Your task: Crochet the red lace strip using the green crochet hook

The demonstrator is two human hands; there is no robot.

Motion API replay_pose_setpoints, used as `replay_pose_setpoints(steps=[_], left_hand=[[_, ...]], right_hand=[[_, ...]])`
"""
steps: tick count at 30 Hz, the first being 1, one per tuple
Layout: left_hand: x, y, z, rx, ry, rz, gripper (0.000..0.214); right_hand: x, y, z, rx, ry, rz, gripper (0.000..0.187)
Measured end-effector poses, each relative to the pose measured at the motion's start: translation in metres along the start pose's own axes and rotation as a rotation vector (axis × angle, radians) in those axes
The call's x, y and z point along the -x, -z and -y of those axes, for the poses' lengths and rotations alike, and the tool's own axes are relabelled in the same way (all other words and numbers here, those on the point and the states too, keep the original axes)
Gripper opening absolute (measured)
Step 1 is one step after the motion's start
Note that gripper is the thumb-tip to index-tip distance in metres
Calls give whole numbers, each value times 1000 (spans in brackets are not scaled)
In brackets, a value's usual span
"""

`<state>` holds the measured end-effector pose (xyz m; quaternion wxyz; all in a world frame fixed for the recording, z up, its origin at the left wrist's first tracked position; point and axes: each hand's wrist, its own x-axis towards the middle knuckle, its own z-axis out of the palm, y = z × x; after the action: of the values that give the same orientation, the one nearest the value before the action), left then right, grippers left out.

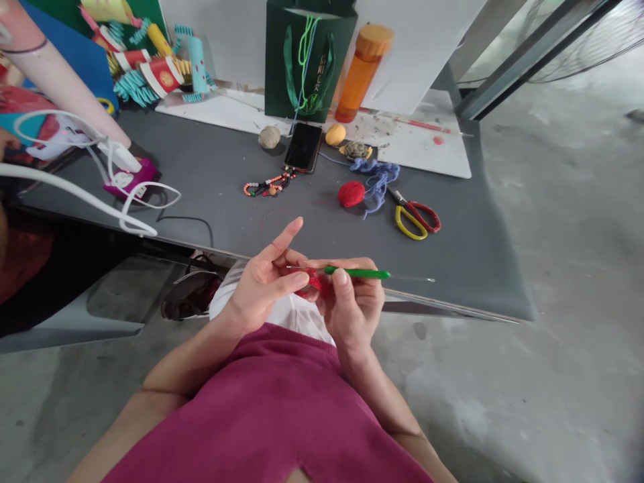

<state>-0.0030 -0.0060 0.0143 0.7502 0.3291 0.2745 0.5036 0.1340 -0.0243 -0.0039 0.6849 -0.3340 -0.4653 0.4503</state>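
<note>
In front of my lap, my right hand (356,308) grips a crochet hook (369,274) by its green handle, the thumb pressed on top. Its thin metal shaft points left to my left hand (251,288). A small piece of red crochet work (314,279) is pinched between the left thumb and fingers, while the index finger stretches up and outward. Part of the red piece is hidden behind the fingers. Beyond the hands on the desk lies a red yarn ball (351,194), and a faint red thread runs across the surface near the left index finger.
On the grey desk (221,154) lie scissors (415,218), blue yarn (380,178), a phone (303,147) with a beaded strap, and beige (270,137) and yellow (335,134) yarn balls. Behind stand a green bag (306,67) and an orange bottle (359,77). White cables (75,178) cross the left.
</note>
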Motion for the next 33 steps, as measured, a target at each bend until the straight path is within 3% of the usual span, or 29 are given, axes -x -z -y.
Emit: replay_pose_setpoints(steps=[7, 9, 13, 18, 24, 28, 33], left_hand=[[-2, -1, 3, 75, 21, -112, 93], [-2, -1, 1, 111, 86, -96, 97], [-1, 1, -2, 157, 157, -78, 94], [-3, 5, -2, 153, 170, -73, 78], [-3, 7, -4, 168, 222, -26, 53], [-2, 3, -2, 81, 188, -15, 53], [-2, 5, 1, -8, 100, -10, 54]], right_hand=[[3, 7, -5, 466, 485, 44, 30], [3, 6, -7, 408, 429, -4, 23], [3, 1, -5, 212, 178, -118, 4], [4, 0, 3, 229, 75, -206, 11], [-2, 7, 6, 8, -127, -168, 17], [-4, 5, 3, -121, -276, -98, 27], [-6, -1, -3, -152, -296, -134, 31]])
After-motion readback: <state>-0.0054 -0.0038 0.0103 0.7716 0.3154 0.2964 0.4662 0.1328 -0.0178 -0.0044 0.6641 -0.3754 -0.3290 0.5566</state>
